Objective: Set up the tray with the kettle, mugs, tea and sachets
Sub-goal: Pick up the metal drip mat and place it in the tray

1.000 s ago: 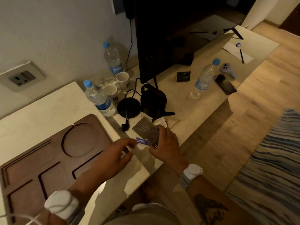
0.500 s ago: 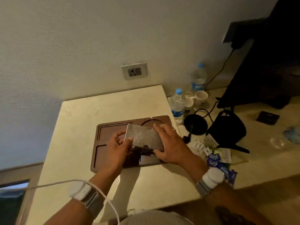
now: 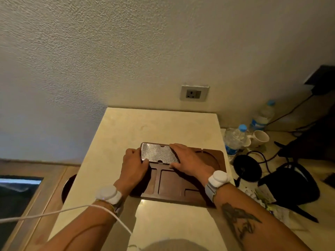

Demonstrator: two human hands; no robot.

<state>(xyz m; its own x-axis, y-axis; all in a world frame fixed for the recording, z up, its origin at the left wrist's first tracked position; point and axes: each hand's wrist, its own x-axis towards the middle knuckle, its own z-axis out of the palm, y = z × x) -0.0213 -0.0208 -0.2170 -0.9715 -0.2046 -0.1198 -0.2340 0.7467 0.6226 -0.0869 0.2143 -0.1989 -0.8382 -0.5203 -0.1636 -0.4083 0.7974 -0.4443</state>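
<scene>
A dark wooden tray (image 3: pixel 188 192) with several recessed compartments lies on the pale counter. A perforated metal plate (image 3: pixel 158 153) rests over the tray's far left compartment. My left hand (image 3: pixel 133 165) grips the plate's left end and my right hand (image 3: pixel 188 160) holds its right end. A black kettle (image 3: pixel 290 185) stands to the right beside its round black base (image 3: pixel 246 168). Two white mugs (image 3: pixel 260 138) sit behind the base. Sachets (image 3: pixel 262 196) lie scattered in front of the kettle.
Two water bottles (image 3: pixel 234 140) with blue caps stand by the mugs near the wall. A wall socket (image 3: pixel 193 93) is above the counter. A round hole (image 3: pixel 68 187) opens in the lower wooden surface at left. A white cable crosses my left forearm.
Both hands have carried the perforated plate from above the tray's middle down onto its far left compartment. The view has swung further left, away from the kettle.
</scene>
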